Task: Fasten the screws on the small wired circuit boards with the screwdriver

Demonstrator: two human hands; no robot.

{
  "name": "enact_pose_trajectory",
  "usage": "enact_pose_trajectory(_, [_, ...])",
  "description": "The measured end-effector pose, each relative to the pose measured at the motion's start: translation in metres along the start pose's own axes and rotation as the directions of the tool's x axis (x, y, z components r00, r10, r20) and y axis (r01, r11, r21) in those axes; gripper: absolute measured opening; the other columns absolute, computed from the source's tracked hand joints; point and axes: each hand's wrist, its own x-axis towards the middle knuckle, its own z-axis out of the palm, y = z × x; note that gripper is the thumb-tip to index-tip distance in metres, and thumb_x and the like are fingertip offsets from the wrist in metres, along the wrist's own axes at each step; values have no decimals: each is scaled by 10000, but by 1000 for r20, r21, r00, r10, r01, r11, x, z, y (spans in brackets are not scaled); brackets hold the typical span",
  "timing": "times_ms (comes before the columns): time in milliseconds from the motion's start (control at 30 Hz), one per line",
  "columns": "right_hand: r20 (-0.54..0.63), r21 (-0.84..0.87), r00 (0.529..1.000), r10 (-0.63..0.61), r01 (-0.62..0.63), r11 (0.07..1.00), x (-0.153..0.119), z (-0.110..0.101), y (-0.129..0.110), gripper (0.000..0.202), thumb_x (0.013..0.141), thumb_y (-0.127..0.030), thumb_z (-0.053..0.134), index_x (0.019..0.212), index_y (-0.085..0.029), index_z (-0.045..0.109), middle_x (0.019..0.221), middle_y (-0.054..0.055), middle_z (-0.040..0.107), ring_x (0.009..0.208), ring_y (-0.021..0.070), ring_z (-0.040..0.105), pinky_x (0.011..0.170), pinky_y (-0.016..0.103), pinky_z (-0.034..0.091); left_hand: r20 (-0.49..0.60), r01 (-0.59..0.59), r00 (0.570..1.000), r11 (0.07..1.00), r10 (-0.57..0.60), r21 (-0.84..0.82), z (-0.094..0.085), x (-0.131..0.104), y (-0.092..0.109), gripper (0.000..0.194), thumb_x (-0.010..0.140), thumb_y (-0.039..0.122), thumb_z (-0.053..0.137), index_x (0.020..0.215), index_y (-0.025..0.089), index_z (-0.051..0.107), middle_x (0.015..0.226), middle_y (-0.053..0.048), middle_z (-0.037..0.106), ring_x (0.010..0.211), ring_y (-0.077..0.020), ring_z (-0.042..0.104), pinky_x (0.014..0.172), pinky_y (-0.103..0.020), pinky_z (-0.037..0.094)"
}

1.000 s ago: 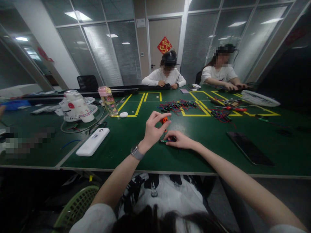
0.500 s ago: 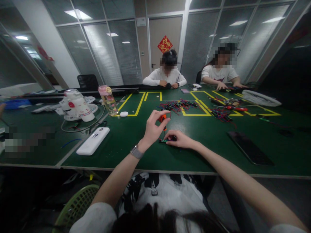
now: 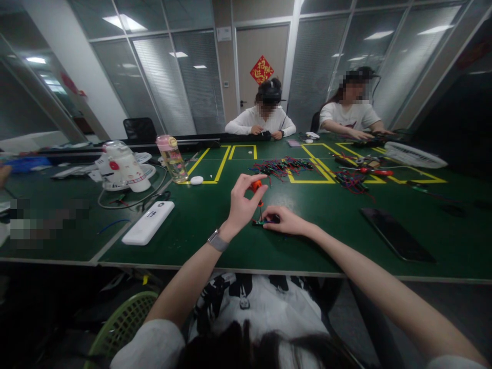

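My left hand is closed around the orange handle of a screwdriver, held upright. The thin shaft points down to a small green circuit board on the table. Whether the tip touches the board is too small to tell. With its fingers pinched, my right hand grips the board's right end, low against the green table top. Dark and blue wires show beside those fingers. Beyond my hands lies a pile of small boards with red and black wires.
Left of my arms lies a white power bank, with a bottle and white earbud case behind it. A dark phone rests at right. Farther back are a wire bundle and a red-handled screwdriver. Two people sit opposite.
My hands stay in nearly the same place, with the screwdriver still upright over the board. The orange handle looks slightly turned in my left fingers. Across the table, the people's hands have shifted a little.
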Motion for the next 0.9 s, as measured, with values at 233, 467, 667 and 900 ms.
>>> enact_pose_trajectory(233, [-5, 7, 1000, -9, 9, 1000, 0, 1, 1, 140, 781, -240, 676, 888, -150, 667, 732, 4, 567, 661, 137, 531, 640, 255, 425, 73, -19, 997, 999, 22, -43, 0, -2, 3, 336, 1000, 268, 377, 1271, 229, 571, 1091, -65, 622, 979, -155, 591, 868, -305, 469])
enact_pose_trajectory(467, [0, -1, 1000, -6, 6, 1000, 0, 0, 1, 138, 782, -235, 678, 893, -155, 664, 736, 2, 570, 664, 139, 531, 637, 255, 424, 3, -39, 999, 999, 39, 30, 2, -1, 3, 244, 925, 307, 562, 1138, 223, 649, 898, -26, 595, 818, -135, 562, 770, -270, 471])
enact_pose_trajectory(667, [4, 3, 1000, -5, 5, 1000, 1, 0, 1, 135, 785, -242, 672, 888, -155, 665, 731, 4, 571, 665, 140, 529, 636, 256, 424, 46, -60, 997, 998, 59, 17, 0, -1, 5, 296, 985, 272, 426, 1211, 236, 613, 1019, -52, 604, 935, -151, 577, 827, -292, 470])
enact_pose_trajectory(900, [14, -1, 1000, 6, -6, 1000, 1, -1, 0, 145, 788, -255, 665, 893, -155, 663, 735, 7, 571, 670, 145, 530, 642, 259, 421, 18, -51, 999, 999, 51, 13, 2, -1, 1, 290, 924, 275, 563, 1206, 220, 602, 938, -29, 616, 828, -130, 576, 763, -266, 482])
